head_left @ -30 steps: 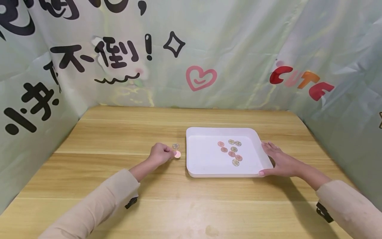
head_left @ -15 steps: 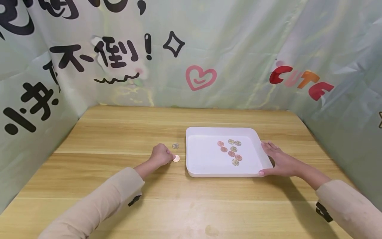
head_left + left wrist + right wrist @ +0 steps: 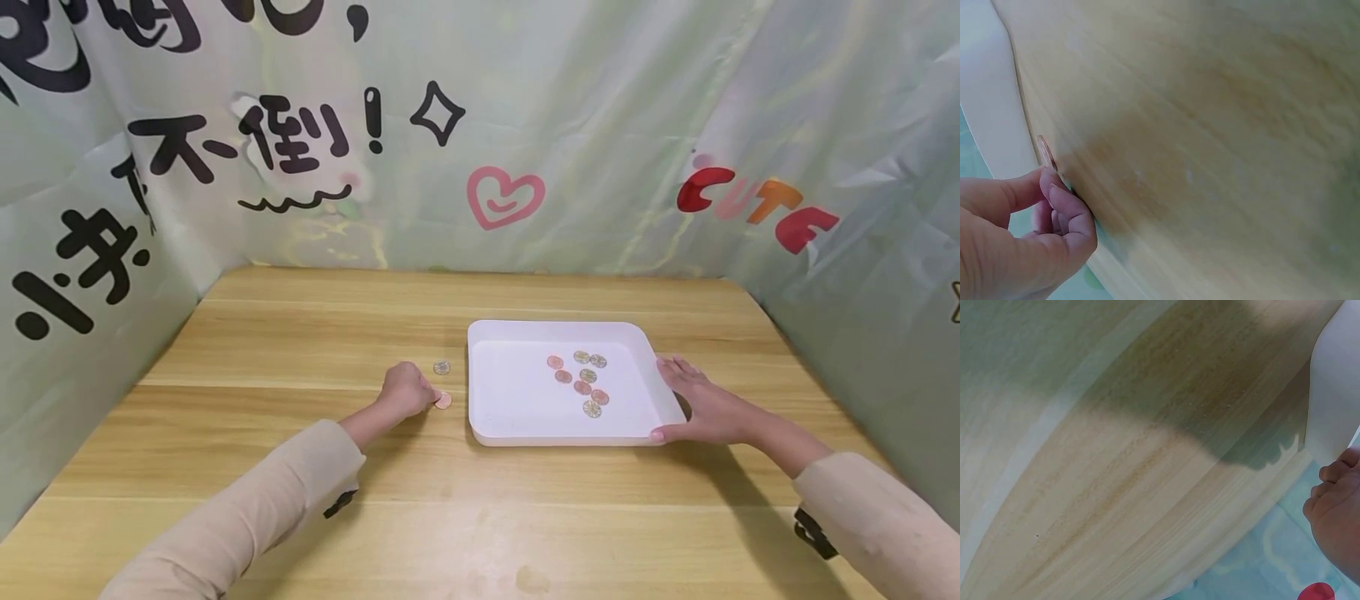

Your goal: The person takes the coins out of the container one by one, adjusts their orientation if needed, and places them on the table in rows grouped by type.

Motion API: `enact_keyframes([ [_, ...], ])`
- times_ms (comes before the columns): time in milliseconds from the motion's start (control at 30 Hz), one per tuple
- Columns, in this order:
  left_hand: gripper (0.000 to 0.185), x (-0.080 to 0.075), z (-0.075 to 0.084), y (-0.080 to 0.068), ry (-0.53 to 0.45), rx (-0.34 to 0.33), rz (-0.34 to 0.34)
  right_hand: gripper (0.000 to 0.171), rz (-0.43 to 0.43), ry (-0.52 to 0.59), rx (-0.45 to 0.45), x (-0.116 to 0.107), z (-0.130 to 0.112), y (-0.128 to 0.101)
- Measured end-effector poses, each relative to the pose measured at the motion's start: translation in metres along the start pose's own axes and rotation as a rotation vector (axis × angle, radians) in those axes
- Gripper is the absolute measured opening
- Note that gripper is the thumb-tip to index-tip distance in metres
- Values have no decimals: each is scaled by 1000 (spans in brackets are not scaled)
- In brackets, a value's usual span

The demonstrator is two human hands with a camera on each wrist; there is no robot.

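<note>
Copper coin | silver coin behind | white tray just right

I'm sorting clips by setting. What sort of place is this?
Probably a makeshift tabletop booth: a wooden table walled on three sides by printed cloth backdrop, holding only a white tray and coins.

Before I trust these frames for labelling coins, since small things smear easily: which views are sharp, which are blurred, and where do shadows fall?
Head view: sharp and evenly lit; the coins in the white tray read clearly, and a soft shadow lies under the right hand. Left wrist view: the table is blurred, though the left hand and copper coin are clearer. Right wrist view: soft, with a dark shadow across the wood.
</note>
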State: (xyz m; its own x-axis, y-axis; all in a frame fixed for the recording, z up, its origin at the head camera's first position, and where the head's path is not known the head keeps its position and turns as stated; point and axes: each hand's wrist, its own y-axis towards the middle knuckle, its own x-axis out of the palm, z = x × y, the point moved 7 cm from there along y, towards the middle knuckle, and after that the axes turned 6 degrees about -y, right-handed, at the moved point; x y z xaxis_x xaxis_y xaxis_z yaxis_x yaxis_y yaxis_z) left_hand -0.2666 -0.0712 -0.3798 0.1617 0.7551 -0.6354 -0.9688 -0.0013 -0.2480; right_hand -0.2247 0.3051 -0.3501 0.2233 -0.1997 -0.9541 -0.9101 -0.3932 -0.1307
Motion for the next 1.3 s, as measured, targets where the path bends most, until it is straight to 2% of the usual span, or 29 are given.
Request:
enact_keyframes([
  [100,21,-2,4,-1,-36,58,37,111,2,3,-4,0,1,0],
  [300,13,-8,24,-6,-179,290,156,111,11,-2,-15,-2,0,0],
  [367,13,-8,32,-7,-223,336,181,111,11,-1,-14,-2,1,0],
  [500,14,-6,49,-9,-303,405,206,111,15,-4,-16,-2,1,0],
  [633,12,1,68,-12,-349,468,189,111,17,-7,-19,-3,2,0],
  [800,11,18,87,-14,-369,507,149,110,20,-1,-17,-3,1,0],
  [1300,12,90,126,-24,-421,498,18,111,29,1,-13,1,3,-1],
])
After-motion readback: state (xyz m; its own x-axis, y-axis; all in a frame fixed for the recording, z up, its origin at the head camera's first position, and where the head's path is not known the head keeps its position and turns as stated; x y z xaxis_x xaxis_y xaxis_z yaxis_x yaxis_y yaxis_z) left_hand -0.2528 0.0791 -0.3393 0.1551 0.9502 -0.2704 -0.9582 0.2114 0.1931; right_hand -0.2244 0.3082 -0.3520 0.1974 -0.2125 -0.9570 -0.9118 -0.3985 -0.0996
